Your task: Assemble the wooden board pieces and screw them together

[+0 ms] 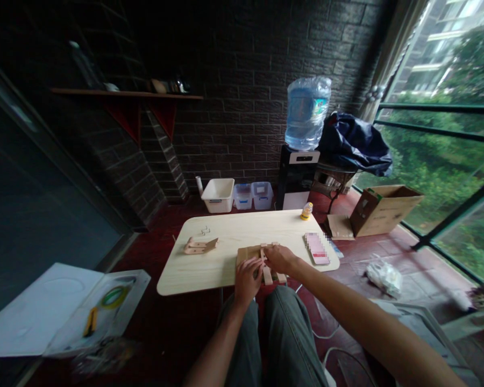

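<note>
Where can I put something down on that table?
The table looks bare along its far side, between the bent metal pieces and small bottle, and at its near left corner, below the wooden piece. It's crowded at the near edge, around the left hand, right hand and wooden slats. The pink item fills much of the right end.

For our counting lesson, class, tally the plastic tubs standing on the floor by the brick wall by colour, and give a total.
White tub: 1
Clear bluish tubs: 2
Total: 3
</note>
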